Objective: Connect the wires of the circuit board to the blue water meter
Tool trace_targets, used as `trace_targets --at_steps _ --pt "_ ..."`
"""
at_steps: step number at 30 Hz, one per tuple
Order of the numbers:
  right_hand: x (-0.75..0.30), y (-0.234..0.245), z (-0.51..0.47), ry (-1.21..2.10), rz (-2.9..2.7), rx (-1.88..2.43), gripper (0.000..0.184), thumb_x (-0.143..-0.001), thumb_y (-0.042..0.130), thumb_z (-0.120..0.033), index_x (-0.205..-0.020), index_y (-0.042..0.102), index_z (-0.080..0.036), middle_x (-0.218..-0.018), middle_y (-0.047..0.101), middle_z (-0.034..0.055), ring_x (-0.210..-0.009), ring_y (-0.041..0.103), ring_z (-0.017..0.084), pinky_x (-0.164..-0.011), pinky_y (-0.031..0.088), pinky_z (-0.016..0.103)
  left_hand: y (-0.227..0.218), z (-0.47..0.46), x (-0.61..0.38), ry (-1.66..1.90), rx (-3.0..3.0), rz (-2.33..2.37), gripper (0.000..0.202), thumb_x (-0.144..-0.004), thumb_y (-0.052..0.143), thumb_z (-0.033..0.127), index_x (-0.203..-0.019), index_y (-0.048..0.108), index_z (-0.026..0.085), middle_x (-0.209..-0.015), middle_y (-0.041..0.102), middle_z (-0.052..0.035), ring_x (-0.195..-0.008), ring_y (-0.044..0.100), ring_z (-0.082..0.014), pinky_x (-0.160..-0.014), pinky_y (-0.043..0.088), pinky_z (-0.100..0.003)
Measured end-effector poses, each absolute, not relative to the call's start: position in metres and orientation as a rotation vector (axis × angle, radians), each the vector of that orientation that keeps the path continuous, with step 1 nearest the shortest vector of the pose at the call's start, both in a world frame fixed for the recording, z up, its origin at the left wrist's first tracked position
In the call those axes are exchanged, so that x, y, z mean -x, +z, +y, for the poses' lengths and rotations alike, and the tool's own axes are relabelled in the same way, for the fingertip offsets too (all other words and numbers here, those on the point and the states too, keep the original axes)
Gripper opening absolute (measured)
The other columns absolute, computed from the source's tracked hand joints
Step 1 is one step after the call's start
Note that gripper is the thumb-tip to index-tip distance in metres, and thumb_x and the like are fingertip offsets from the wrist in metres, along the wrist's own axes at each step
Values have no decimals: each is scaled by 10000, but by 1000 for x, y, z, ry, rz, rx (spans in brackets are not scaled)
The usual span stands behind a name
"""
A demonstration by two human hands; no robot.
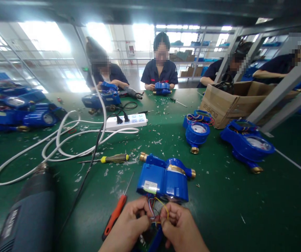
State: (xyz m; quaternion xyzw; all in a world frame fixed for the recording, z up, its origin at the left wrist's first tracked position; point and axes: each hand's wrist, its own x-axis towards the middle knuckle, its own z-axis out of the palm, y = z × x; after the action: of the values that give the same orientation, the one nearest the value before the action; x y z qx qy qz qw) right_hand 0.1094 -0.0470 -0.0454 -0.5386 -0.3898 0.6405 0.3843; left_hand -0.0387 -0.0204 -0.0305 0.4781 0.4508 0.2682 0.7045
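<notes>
A blue water meter (175, 183) with brass pipe ends lies on the green bench just beyond my hands. Thin coloured wires (154, 204) run out of its near side down between my fingers. My left hand (137, 217) is closed in a pinch on the wires from the left. From the other side, my right hand (175, 220) pinches them too, close to a yellow loop. Below the wires sits a blue part (155, 239), partly covered by my hands. An orange-handled screwdriver (116, 213) lies beside my left hand.
A heat gun (29, 210) occupies the near left. A yellow-black screwdriver (115, 158), a white power strip (126, 121) and coiled cable lie beyond. More meters (197, 131) stand right, near a cardboard box (221, 105). Several co-workers sit opposite. Metal posts (292, 84) rise at right.
</notes>
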Motion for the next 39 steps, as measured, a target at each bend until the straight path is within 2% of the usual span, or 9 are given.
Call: trace_targets --at_steps 8,14,19,22,26,30,33,36,39 --pt "-109 -47 -48 1617 -963 1372 153 -615 543 -299 -639 453 -178 -523 470 -57 -387 340 43 -315 331 134 -27 -18 39 601 -1022 962 45 -581 498 148 -617 471 150 -552 426 46 -527 310 -81 -514 223 -226" --pt "-107 -53 -48 1610 -949 1372 191 -612 548 -342 -623 438 -186 -479 406 -83 -360 291 31 -301 328 133 -21 -18 39 611 -984 948 62 -548 500 144 -596 461 152 -545 434 44 -514 320 -76 -504 229 -216" --pt "-108 -54 -48 1608 -946 1371 255 -609 572 -408 -616 432 -195 -483 395 -82 -372 304 44 -296 334 140 -18 -16 37 611 -992 958 79 -528 494 155 -571 428 159 -551 425 44 -517 328 -74 -503 231 -205" --pt "-111 -51 -49 1606 -964 1364 282 -619 592 -438 -637 451 -194 -518 434 -66 -399 352 57 -323 357 149 -18 -15 37 607 -1027 947 112 -569 537 181 -599 431 158 -579 423 45 -537 327 -73 -518 243 -201" --pt "-115 -46 -48 1615 -1006 1361 303 -639 628 -462 -660 506 -186 -521 471 -46 -439 434 88 -360 361 164 -11 -16 43 584 -1145 988 136 -709 568 258 -726 485 151 -628 453 33 -571 372 -92 -541 283 -214" --pt "-117 -40 -46 1607 -1040 1355 335 -638 649 -480 -708 553 -167 -511 478 -40 -449 442 95 -388 334 176 6 -24 47 673 -1549 1386 136 -815 478 286 -755 515 170 -675 495 10 -624 441 -123 -582 341 -232" --pt "-118 -34 -47 1608 -1058 1342 330 -643 642 -461 -707 562 -148 -498 458 -45 -450 401 84 -411 302 181 13 -31 46 644 -1796 1497 170 -813 483 291 -711 558 177 -663 511 -3 -612 470 -131 -585 359 -236" --pt "-119 -29 -47 1614 -1077 1312 283 -672 618 -411 -705 564 -135 -514 448 -46 -467 379 80 -436 285 189 11 -33 42 553 -1820 1436 152 -800 504 293 -786 616 191 -691 536 -11 -630 497 -137 -585 373 -232" --pt "-119 -26 -47 1595 -1098 1271 225 -681 616 -355 -702 571 -135 -543 456 -44 -491 377 80 -472 293 199 7 -31 38 536 -1683 1410 175 -784 507 296 -844 625 183 -673 509 -2 -605 463 -128 -556 360 -226"
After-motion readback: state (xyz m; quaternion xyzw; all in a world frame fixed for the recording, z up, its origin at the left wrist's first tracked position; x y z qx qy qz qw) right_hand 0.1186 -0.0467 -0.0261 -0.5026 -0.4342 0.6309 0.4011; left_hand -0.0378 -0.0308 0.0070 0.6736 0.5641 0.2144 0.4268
